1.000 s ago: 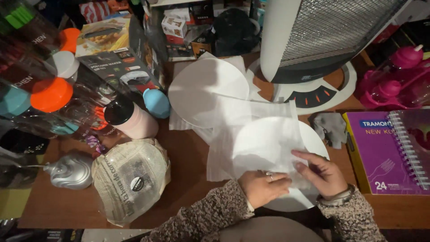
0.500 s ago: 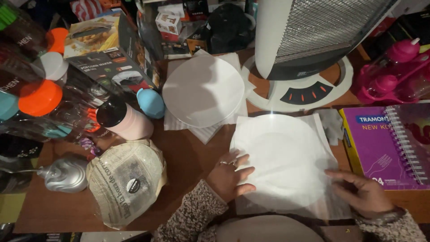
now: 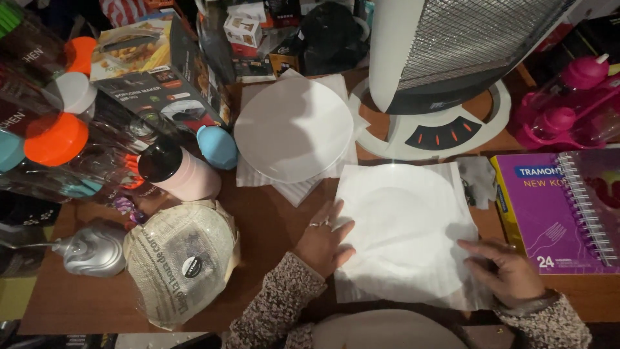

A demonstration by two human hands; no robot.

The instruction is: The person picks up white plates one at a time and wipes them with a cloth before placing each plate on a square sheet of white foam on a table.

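1. The left hand point(image 3: 326, 242) lies flat, fingers point(image 3: 336, 216) spread and straight, pressing the left edge of a square sheet of thin white paper point(image 3: 403, 232); it grips nothing.
2. The right hand point(image 3: 500, 268) rests at the sheet's 4 o'clock corner, fingers stretched towards 9 o'clock, flat on the paper, closed on nothing.
3. The sheet is spread on the brown wooden counter point(image 3: 265, 223) over a round white plate, whose outline shows through it.
4. At 11 o'clock from the sheet, a second round white plate point(image 3: 294, 136) sits on more white paper.
5. At 12 o'clock stands a white heater with a metal grille point(image 3: 445, 71).
6. At 3 o'clock, just beside the sheet, lies a purple box point(image 3: 533, 207) with a spiral-bound notebook point(image 3: 594, 200) on top.
7. At 9 o'clock, past the left hand, sits a round bundle wrapped in newspaper point(image 3: 181, 258); beyond it lies a silver metal object point(image 3: 93, 249).
8. A pink cup with a black lid point(image 3: 171, 171) lies at 10 o'clock, touching a blue egg-shaped object point(image 3: 216, 145).
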